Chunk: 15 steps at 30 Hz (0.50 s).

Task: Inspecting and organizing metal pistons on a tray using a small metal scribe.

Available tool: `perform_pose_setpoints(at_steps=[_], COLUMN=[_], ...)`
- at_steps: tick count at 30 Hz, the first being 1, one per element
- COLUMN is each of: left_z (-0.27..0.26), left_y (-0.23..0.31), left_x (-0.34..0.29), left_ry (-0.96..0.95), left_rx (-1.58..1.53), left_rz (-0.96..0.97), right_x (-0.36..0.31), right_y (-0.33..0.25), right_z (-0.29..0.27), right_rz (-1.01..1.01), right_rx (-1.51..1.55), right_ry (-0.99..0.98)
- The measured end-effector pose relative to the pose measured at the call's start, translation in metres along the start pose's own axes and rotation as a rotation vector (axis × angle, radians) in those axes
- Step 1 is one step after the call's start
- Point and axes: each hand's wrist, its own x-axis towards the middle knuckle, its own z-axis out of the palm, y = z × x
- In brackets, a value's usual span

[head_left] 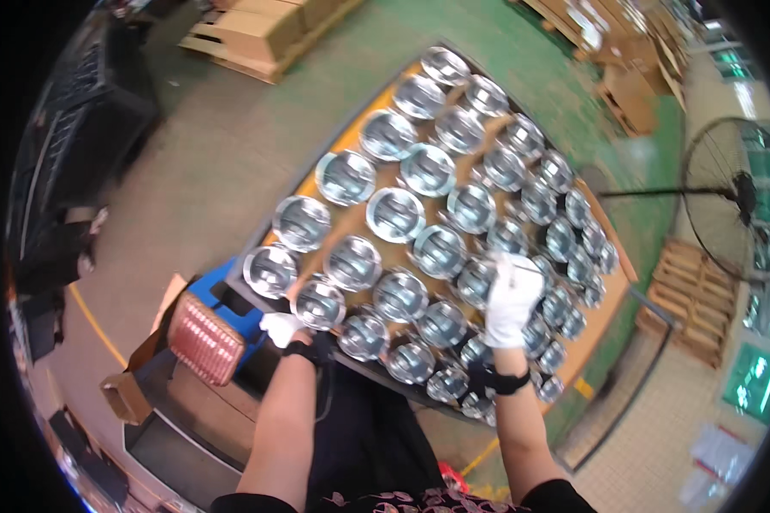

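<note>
Rows of shiny round metal bowl-shaped parts point(395, 215) cover a brown board point(340, 231) on a cart tilted across the view. My right hand point(515, 299), in a white glove, reaches over the right-hand rows. Its fingers are bent and close together among the parts; whatever lies in them is hidden. At the cart's near left corner is my left hand point(280, 329), also white-gloved, beside the nearest metal part point(318, 302). Blur hides its fingers, and I cannot tell whether it touches the edge. Black bands circle both wrists.
Left of the cart, a blue crate point(231, 299) stands by a tray of small copper-coloured pieces point(205, 339). Cardboard boxes on a pallet point(261, 38) lie beyond. To the right are a large stand fan point(740, 197), stacked wooden pallets point(691, 295) and a dark metal rail point(629, 402).
</note>
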Motion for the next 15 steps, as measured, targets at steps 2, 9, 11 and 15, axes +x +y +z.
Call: perform_pose_setpoints(at_steps=[2, 9, 11, 15], left_z=[0.022, -0.034, -0.054, -0.082], left_y=[0.015, 0.074, 0.067, 0.077], left_x=[-0.016, -0.084, -0.069, -0.080], left_ry=[0.365, 0.082, -0.071, -0.024], left_rx=[0.348, -0.278, -0.286, -0.319], left_rz=[-0.075, -0.314, -0.333, -0.424], right_x=[-0.002, 0.002, -0.005, 0.001], right_y=[0.002, 0.081, 0.083, 0.088], right_z=[0.011, -0.009, 0.015, 0.010], right_rz=[0.386, 0.157, 0.100, 0.007], right_rx=[0.332, 0.009, -0.049, -0.200], right_ry=[-0.029, -0.328, -0.435, -0.415])
